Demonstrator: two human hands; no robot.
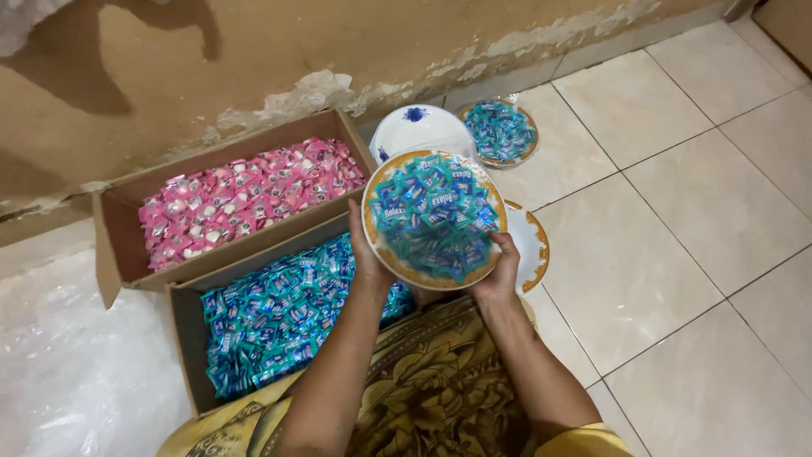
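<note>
The left hand (365,254) gripped the near-left rim of a round plate (377,241), and the right hand (501,272) clasped its near-right rim, so the plate hung between them above the lap. It had a gold-patterned border and was heaped with small blue-wrapped sweets (436,216). Just below lay a cardboard box of blue sweets (279,317); beyond it, a box of pink sweets (249,195). A second filled plate (501,131) sat on the tiled floor (677,211) by the wall.
</note>
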